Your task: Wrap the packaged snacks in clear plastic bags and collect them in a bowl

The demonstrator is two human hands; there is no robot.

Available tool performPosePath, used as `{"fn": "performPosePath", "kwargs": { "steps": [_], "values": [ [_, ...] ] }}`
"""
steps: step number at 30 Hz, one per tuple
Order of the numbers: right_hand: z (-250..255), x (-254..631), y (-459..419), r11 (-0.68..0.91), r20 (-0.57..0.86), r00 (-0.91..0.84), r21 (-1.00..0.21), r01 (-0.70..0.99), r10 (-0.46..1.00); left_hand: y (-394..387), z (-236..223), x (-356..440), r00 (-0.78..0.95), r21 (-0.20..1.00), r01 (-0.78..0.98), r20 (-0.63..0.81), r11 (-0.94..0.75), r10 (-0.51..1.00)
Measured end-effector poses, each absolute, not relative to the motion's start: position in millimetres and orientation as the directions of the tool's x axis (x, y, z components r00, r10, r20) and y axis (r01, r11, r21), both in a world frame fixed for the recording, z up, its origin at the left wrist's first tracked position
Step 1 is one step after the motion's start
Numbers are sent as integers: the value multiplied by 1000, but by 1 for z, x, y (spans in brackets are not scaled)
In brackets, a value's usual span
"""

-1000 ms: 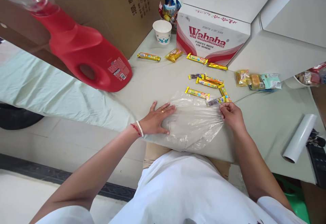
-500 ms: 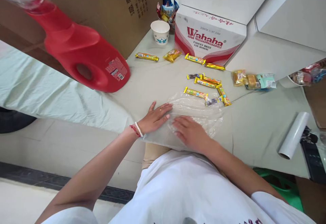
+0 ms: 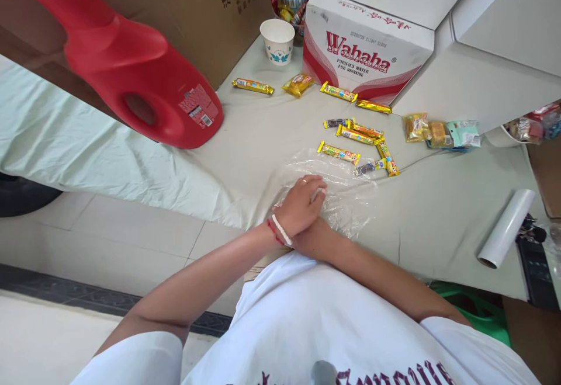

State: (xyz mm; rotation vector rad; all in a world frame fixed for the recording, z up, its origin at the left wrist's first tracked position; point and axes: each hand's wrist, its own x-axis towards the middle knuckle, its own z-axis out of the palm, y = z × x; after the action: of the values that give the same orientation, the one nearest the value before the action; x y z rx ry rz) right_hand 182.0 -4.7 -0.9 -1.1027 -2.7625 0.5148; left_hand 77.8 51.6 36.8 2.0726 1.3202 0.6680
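Note:
My left hand point(image 3: 301, 205), with a white beaded bracelet and a red cord at the wrist, lies across the top of my right hand point(image 3: 314, 239). Its fingers are curled towards the thumb, with a bit of the film showing between them. Underneath, the right hand's fingers are hidden. A thin sheet of clear plastic film point(image 3: 346, 203) spreads wrinkled on the cloth around both hands. Just beyond its far edge is a yellow-wrapped snack bar point(image 3: 338, 153); a purple-wrapped bar point(image 3: 370, 167) and several more bars point(image 3: 357, 134) lie close by.
A large red bottle point(image 3: 149, 81) stands on the left. Behind are a paper cup point(image 3: 277, 43), a Wahaha carton point(image 3: 363, 52) and another bar point(image 3: 253, 86). Packaged cakes point(image 3: 439, 134) lie to the right, and a roll of film point(image 3: 506, 228) rests near the right edge of the table point(image 3: 442, 215).
My left hand has moved right and now overlaps my right hand, which has drawn left and closer to my body. The film looks shifted slightly left. The view has tilted a little.

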Motion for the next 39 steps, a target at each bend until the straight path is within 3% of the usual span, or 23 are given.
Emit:
{"fn": "performPosePath", "kwargs": {
  "steps": [4, 6, 7, 9, 11, 12, 14, 16, 22, 25, 27, 29, 32, 36, 39],
  "values": [
    [20, 207, -14, 731, 58, -821, -495, 470, 568, 70, 2, 65, 368, 549, 756, 94, -357, 925],
    [32, 235, -28, 680, 137, -772, -586, 442, 620, 71, -7, 57, 426, 454, 784, 103, -424, 899],
    [37, 252, -37, 606, 158, -683, -629, 487, 713, 69, -9, 54, 452, 410, 792, 103, -452, 886],
    [44, 287, -55, 307, 132, -303, -688, 657, 944, 63, -9, 53, 477, 334, 811, 96, -479, 874],
    [45, 317, -69, -84, 31, 143, -685, 724, 989, 59, -6, 54, 486, 289, 824, 82, -487, 870],
    [45, 326, -72, -237, -41, 283, -667, 706, 958, 58, -5, 56, 485, 276, 830, 75, -485, 871],
    [41, 333, -74, -408, -194, 376, -630, 660, 906, 58, -5, 58, 473, 261, 841, 65, -473, 878],
    [35, 324, -69, -452, -276, 364, -635, 626, 890, 59, -5, 59, 463, 254, 849, 64, -464, 884],
    [20, 302, -63, -414, -313, 278, -770, 485, 908, 59, -2, 52, 466, 255, 848, 56, -464, 883],
    [28, 331, -66, -436, -428, 135, -753, 492, 893, 59, -1, 43, 465, 250, 849, 66, -466, 883],
    [43, 355, -55, -389, -476, 11, -705, 592, 879, 59, -1, 39, 466, 251, 848, 71, -468, 882],
    [60, 371, -26, -253, -396, -18, -622, 741, 918, 60, -1, 37, 467, 263, 844, 65, -467, 882],
    [77, 361, 54, 3, -76, -40, -429, 903, 996, 62, 0, 37, 471, 281, 840, 49, -465, 881],
    [73, 286, 195, 365, 33, -369, -247, 898, 929, 63, 1, 38, 476, 287, 838, 33, -465, 879],
    [65, 222, 291, 465, 176, -434, -218, 858, 884, 64, 0, 37, 485, 275, 838, 20, -471, 874]
  ]
}}
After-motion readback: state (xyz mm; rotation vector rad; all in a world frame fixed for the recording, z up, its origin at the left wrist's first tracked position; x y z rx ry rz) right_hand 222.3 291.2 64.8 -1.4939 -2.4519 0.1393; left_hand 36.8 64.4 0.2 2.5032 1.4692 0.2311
